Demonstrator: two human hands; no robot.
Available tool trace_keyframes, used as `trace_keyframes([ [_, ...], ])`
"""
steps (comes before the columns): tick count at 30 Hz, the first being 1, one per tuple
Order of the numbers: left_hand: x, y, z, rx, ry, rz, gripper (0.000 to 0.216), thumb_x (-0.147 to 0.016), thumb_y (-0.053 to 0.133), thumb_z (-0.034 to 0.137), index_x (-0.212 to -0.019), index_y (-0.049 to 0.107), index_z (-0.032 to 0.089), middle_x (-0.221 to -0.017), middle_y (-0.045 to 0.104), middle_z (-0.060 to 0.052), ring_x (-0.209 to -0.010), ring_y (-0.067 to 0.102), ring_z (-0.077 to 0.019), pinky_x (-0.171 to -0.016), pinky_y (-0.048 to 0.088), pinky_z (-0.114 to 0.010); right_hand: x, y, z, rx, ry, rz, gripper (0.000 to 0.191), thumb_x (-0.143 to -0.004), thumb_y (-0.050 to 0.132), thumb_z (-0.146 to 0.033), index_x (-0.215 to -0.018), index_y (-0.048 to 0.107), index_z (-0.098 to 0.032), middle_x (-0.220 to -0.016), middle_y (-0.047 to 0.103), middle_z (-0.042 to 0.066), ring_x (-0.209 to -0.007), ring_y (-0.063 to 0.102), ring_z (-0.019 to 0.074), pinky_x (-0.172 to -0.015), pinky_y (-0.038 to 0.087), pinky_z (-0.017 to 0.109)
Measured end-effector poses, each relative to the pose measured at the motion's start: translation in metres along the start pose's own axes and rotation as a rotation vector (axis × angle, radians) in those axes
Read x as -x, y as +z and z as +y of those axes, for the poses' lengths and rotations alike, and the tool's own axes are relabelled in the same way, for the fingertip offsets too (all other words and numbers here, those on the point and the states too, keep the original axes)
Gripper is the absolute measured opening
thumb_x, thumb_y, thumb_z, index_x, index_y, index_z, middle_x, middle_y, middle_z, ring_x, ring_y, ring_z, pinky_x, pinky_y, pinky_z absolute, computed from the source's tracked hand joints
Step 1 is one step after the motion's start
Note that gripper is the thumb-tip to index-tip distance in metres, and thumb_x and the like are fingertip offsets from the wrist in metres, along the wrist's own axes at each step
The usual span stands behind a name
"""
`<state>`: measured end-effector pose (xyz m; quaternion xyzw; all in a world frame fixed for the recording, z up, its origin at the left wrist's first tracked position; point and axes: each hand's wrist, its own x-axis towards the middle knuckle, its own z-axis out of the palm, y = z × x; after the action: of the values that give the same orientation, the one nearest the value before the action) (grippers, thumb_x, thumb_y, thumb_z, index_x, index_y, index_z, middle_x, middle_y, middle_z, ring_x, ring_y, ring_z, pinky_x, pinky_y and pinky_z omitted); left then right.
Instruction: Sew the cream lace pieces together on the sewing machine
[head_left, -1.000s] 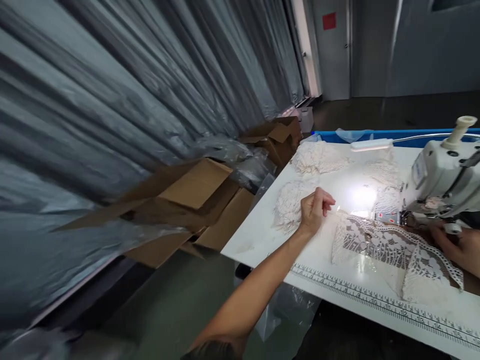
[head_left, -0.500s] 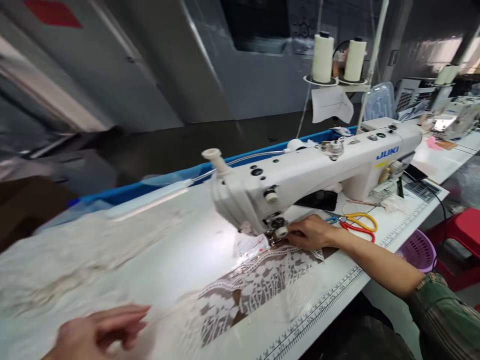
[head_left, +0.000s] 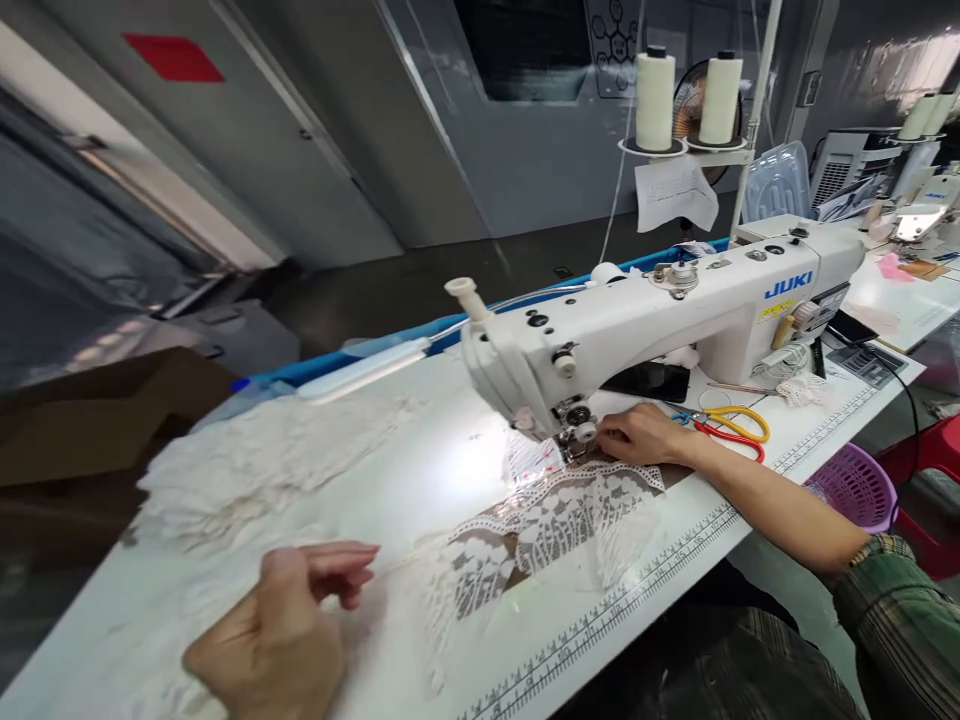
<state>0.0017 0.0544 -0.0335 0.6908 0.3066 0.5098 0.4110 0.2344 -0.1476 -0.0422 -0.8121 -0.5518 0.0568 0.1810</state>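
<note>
A white sewing machine (head_left: 675, 310) stands on a white table (head_left: 420, 480). White lace fabric (head_left: 547, 520) runs from under its presser foot toward me. My right hand (head_left: 641, 435) rests on the lace just right of the presser foot, fingers curled and pressed against the cloth. At the near left, my left hand (head_left: 281, 630) hovers over the table with its fingers curled in a loose pinch; a thin strand of lace seems to lead from it, but I cannot make out what it holds.
Piles of white lace pieces (head_left: 255, 470) lie at the left of the table. Scissors with yellow and red handles (head_left: 724, 430) lie right of the machine. Two thread cones (head_left: 686, 95) stand behind. A purple basket (head_left: 851, 485) and red stool (head_left: 922, 470) sit at right. A ruler strip (head_left: 637, 610) marks the table's front edge.
The view has swung right from the cardboard boxes to the sewing machine. My left hand has come back from the lace pile toward me. My right hand stays by the presser foot.
</note>
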Motion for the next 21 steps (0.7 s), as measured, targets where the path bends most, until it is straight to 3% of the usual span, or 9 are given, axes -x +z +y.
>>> trace_keyframes([
  [4, -0.002, 0.0, -0.005, 0.068, 0.027, -0.051, 0.045, -0.076, 0.063, 0.051, -0.044, 0.061, 0.019, -0.05, 0.062, -0.001, -0.039, 0.048, -0.0119, -0.031, 0.033, -0.024, 0.0, 0.004, -0.001, 0.026, 0.011, 0.03, 0.019, -0.093, 0.053, -0.026, -0.09, 0.069, -0.017, -0.075, 0.068, 0.004, -0.067, 0.057, 0.015, -0.059, 0.027, 0.025],
  [12, -0.001, -0.01, -0.012, 0.09, 0.026, -0.121, 0.068, -0.083, 0.051, 0.072, -0.048, 0.061, 0.015, -0.053, 0.062, -0.006, -0.04, 0.049, -0.0088, -0.034, 0.035, -0.02, -0.003, 0.014, 0.004, 0.048, 0.039, 0.07, 0.032, -0.089, 0.042, -0.035, -0.067, 0.059, -0.019, -0.06, 0.06, 0.005, -0.056, 0.053, 0.0163, -0.054, 0.026, 0.027],
  [16, 0.0, -0.011, -0.014, 0.14, 0.035, -0.183, 0.072, -0.085, 0.045, 0.074, -0.048, 0.063, 0.015, -0.053, 0.061, -0.006, -0.041, 0.049, -0.008, -0.035, 0.034, -0.02, -0.004, 0.014, 0.004, 0.055, 0.071, 0.062, 0.047, -0.087, 0.033, -0.054, -0.064, 0.057, -0.02, -0.055, 0.055, 0.006, -0.051, 0.051, 0.0178, -0.052, 0.027, 0.028],
  [21, 0.0, -0.013, -0.017, 0.188, 0.061, -0.203, 0.072, -0.09, 0.042, 0.071, -0.05, 0.064, 0.015, -0.055, 0.063, -0.005, -0.042, 0.051, -0.0069, -0.035, 0.034, -0.018, -0.005, 0.008, -0.003, 0.067, 0.091, 0.038, 0.074, -0.081, 0.013, -0.078, -0.052, 0.051, -0.022, -0.04, 0.039, 0.005, -0.04, 0.04, 0.0173, -0.047, 0.024, 0.031],
])
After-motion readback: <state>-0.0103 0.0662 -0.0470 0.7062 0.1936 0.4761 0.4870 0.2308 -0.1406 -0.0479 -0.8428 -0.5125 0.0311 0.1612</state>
